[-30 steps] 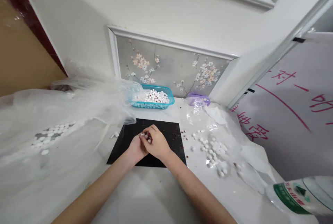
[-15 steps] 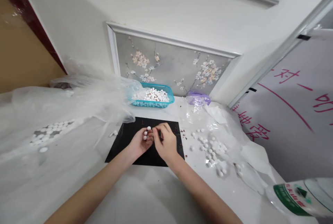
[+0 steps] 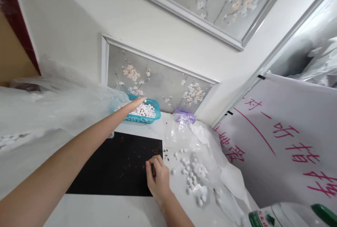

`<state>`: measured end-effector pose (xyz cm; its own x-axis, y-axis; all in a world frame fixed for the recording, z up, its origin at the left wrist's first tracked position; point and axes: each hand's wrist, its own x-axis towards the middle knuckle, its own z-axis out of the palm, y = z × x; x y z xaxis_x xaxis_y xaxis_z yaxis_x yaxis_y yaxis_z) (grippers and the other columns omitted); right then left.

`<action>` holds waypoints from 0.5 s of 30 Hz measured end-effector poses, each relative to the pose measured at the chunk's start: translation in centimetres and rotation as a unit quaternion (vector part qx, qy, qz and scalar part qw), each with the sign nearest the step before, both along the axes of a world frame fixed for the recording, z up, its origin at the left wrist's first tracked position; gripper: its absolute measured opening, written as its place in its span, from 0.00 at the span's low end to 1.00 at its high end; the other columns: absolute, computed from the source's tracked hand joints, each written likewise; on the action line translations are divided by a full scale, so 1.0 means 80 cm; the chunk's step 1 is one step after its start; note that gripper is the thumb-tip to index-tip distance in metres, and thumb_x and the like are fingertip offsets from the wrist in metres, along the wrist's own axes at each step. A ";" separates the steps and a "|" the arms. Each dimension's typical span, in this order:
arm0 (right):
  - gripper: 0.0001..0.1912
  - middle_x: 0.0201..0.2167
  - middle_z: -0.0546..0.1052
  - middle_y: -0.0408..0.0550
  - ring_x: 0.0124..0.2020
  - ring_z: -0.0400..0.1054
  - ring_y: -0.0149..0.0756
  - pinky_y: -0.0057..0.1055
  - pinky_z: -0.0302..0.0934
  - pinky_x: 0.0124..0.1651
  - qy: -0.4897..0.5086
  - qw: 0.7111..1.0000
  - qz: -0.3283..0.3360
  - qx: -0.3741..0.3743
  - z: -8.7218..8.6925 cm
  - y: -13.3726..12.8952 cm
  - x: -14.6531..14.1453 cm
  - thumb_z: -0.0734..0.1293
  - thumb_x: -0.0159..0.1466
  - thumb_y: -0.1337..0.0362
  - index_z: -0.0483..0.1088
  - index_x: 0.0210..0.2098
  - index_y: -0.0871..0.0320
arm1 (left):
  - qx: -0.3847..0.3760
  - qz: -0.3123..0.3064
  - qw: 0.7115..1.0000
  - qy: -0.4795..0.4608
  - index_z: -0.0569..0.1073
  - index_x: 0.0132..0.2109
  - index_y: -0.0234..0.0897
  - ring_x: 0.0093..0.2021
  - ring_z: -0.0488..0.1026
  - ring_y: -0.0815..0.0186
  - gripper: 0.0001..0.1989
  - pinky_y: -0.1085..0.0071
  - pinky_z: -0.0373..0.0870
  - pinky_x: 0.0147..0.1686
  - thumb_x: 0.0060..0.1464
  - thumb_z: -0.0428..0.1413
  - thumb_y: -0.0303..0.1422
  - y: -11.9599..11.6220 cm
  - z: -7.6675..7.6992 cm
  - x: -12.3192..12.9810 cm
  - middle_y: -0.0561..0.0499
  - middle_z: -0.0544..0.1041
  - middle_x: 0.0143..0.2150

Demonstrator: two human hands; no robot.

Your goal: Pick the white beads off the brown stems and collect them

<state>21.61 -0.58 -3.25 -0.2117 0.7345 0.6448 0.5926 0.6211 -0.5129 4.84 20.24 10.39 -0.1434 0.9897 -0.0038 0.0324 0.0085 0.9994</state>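
Head view: the left hand (image 3: 134,103) is stretched out flat, fingers together and narrow, with the tips at the near rim of a teal plastic basket (image 3: 155,109); nothing shows held in it. The basket sits at the counter's far edge against the wall, heaped with small white balls (image 3: 143,110). The left forearm (image 3: 79,135) runs diagonally over the far-left corner of a black mat (image 3: 113,163) and hides part of the counter behind it. The right hand (image 3: 158,177) rests at the mat's right edge, fingers curled into a tight pinch, with a dark sliver (image 3: 154,169) at the fingertips; what it holds, if anything, is too small to tell. Dark reddish crumbs (image 3: 158,151) lie on the mat just beyond those fingers and on the white counter (image 3: 105,213) beside it. To the right, a loose clear plastic sheet (image 3: 181,139) carries a scattered cluster of white balls (image 3: 193,176), near the right hand but not touching it. A purple bag (image 3: 183,116) stands at the far edge. Another clear plastic sheet (image 3: 52,104) billows along the left and butts against the basket. A plastic bottle (image 3: 273,218) lies at the bottom right corner, and a poster with red characters (image 3: 286,142) hangs beyond the counter's right edge.
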 end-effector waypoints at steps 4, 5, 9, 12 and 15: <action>0.10 0.27 0.69 0.46 0.24 0.63 0.28 0.24 0.57 0.26 0.016 0.999 -0.029 -0.001 0.001 0.006 0.008 0.55 0.64 0.67 0.64 0.29 0.57 | 0.014 0.019 0.996 0.082 0.71 0.39 0.34 0.51 0.66 0.60 0.07 0.66 0.63 0.48 0.54 0.53 0.31 -0.027 0.017 -0.022 0.48 0.72 0.46; 0.10 0.28 0.69 0.46 0.24 0.63 0.28 0.24 0.57 0.26 0.017 0.999 -0.030 -0.006 0.001 0.006 0.008 0.56 0.65 0.66 0.64 0.29 0.57 | 0.025 0.019 0.994 0.101 0.71 0.40 0.35 0.51 0.65 0.61 0.07 0.67 0.61 0.49 0.54 0.52 0.31 -0.044 0.027 -0.031 0.49 0.72 0.47; 0.09 0.29 0.69 0.47 0.24 0.63 0.27 0.25 0.58 0.27 0.010 0.999 -0.018 -0.031 -0.003 0.001 0.006 0.57 0.64 0.66 0.65 0.29 0.57 | 0.144 -0.041 0.961 0.233 0.70 0.47 0.34 0.50 0.67 0.62 0.15 0.66 0.59 0.49 0.55 0.50 0.37 -0.144 0.065 -0.091 0.50 0.72 0.47; 0.09 0.30 0.70 0.46 0.24 0.62 0.28 0.25 0.58 0.28 -0.006 0.999 -0.007 -0.037 -0.006 -0.009 0.006 0.58 0.64 0.65 0.65 0.29 0.57 | 0.109 -0.010 0.938 0.330 0.75 0.39 0.39 0.44 0.70 0.62 0.13 0.70 0.62 0.46 0.52 0.51 0.40 -0.230 0.056 -0.158 0.51 0.76 0.40; 0.08 0.30 0.70 0.45 0.22 0.61 0.26 0.25 0.57 0.26 -0.008 0.999 -0.005 -0.036 -0.011 -0.015 0.008 0.59 0.64 0.64 0.64 0.29 0.57 | -0.094 -0.020 0.910 0.404 0.75 0.26 0.39 0.32 0.72 0.61 0.07 0.72 0.65 0.35 0.43 0.59 0.38 -0.296 0.005 -0.236 0.52 0.77 0.29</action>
